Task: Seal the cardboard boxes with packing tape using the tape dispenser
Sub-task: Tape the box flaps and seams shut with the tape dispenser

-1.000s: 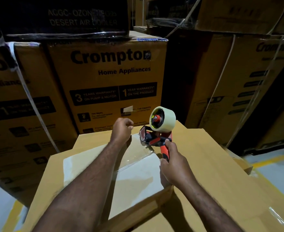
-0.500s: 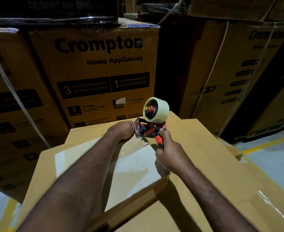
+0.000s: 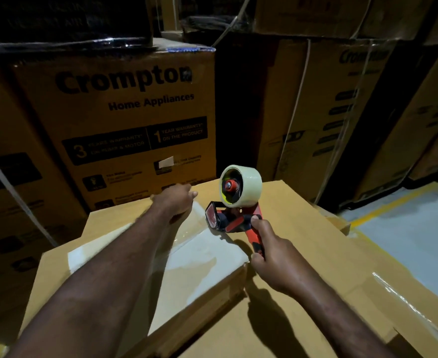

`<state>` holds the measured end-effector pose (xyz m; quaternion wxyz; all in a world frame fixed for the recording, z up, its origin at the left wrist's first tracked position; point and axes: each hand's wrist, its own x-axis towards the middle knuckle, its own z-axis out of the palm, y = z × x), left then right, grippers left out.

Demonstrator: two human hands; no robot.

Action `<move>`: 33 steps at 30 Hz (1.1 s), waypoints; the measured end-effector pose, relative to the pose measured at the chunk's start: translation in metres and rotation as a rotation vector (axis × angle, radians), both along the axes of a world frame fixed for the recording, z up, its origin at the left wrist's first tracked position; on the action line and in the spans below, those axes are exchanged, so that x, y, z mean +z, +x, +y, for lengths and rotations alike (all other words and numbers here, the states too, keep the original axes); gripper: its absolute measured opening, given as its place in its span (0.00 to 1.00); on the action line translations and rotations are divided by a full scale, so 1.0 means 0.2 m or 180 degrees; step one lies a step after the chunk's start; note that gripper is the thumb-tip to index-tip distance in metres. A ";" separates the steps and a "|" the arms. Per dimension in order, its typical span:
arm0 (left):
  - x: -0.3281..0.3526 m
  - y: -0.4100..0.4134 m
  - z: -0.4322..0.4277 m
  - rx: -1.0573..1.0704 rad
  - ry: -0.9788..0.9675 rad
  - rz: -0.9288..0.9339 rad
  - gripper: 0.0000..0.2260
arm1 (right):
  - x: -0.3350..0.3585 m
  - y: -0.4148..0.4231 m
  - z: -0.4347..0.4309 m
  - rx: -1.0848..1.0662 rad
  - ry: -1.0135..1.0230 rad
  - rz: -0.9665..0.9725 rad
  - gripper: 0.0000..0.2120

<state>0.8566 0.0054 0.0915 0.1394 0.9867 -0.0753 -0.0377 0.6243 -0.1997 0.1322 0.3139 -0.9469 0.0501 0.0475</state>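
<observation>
Right now, nearest me, my right hand (image 3: 272, 254) is clamped round the red handle of the tape dispenser (image 3: 234, 218). Its head sits low on top of the cardboard box (image 3: 57, 275), apparently touching it, with the tape roll (image 3: 241, 186) upright above. This box sits on a larger lower box (image 3: 328, 254). A clear tape strip (image 3: 186, 228) runs over the top toward the far edge, where my left hand (image 3: 176, 200) rests on its end. That hand is blurred, so I cannot tell whether it pinches the tape or only presses it. I judge I'm at the start of a sealing pass. Next I should pin that end firmly, draw the dispenser toward me with its head flat, then tilt to cut. Beyond stand the Crompton cartons (image 3: 125, 112).
</observation>
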 end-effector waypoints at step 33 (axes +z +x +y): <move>-0.06 -0.43 -0.28 -0.1269 -0.0384 -0.0001 0.14 | -0.02 -0.34 -0.15 -0.0201 0.0283 0.0128 0.33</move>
